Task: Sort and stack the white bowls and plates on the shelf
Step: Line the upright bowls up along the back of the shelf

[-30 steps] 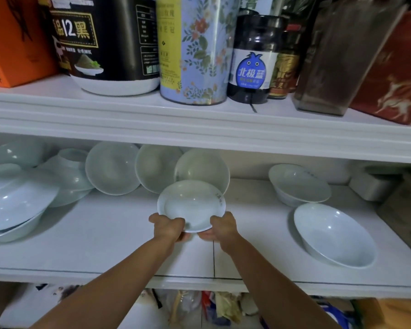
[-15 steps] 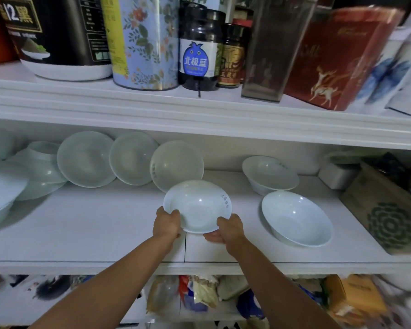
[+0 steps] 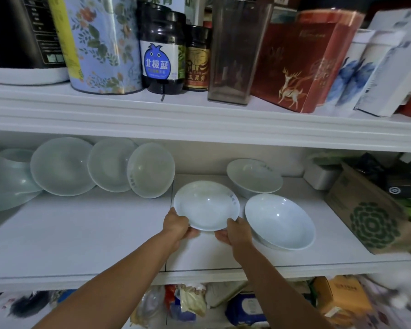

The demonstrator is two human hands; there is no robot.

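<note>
Glossy, smooth white glazed bowl (image 3: 207,205); matt white shelf (image 3: 81,233); shiny printed metal tin (image 3: 102,43); smoky clear plastic container (image 3: 235,53); matt brown cardboard box (image 3: 370,210) at the right

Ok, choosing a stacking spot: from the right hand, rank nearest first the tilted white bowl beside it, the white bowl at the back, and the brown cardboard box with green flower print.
From the right hand, head view:
1. Tilted white bowl, immediately right.
2. White bowl at the back, farther in.
3. Brown cardboard box with green flower print, far right.
</note>
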